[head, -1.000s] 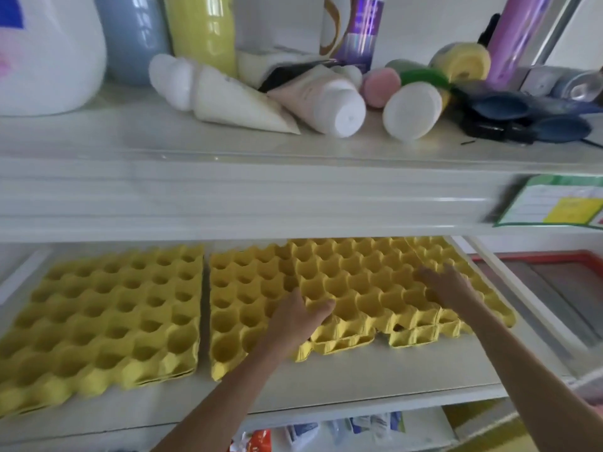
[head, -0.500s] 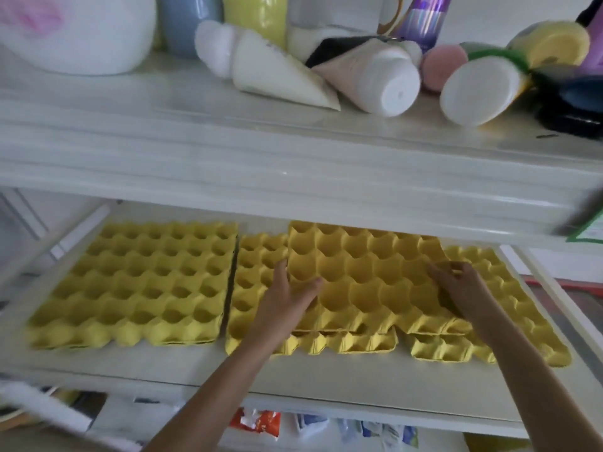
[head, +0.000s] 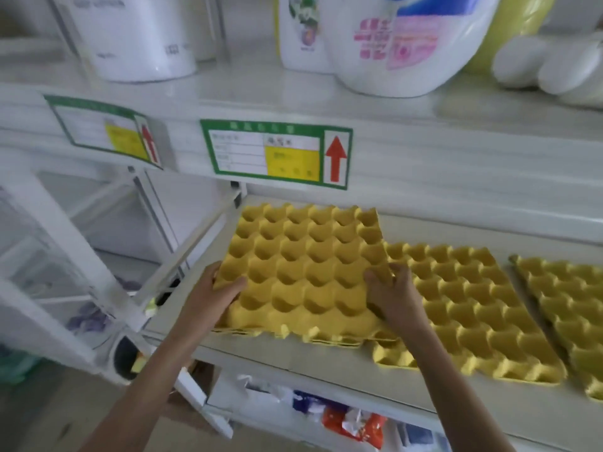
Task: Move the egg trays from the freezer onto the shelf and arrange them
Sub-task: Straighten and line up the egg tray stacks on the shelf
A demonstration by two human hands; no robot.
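Three yellow egg trays lie on the shelf (head: 293,360), so the arranging step seems in hand. The left hand (head: 213,295) pinches the left edge of the left tray (head: 306,272), thumb on top; the right hand (head: 390,293) clamps its right edge, which overlaps the middle tray (head: 466,308). The right tray (head: 567,301) lies just beside that one. The next move probably calls for sliding the held tray left, though it already sits near the shelf's left end and bare shelf remains along the near edge.

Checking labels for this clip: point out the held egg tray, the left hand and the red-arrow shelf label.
held egg tray (head: 303,272), head view, middle cups
left hand (head: 217,296), head view, back of hand
red-arrow shelf label (head: 275,154), head view, label centre
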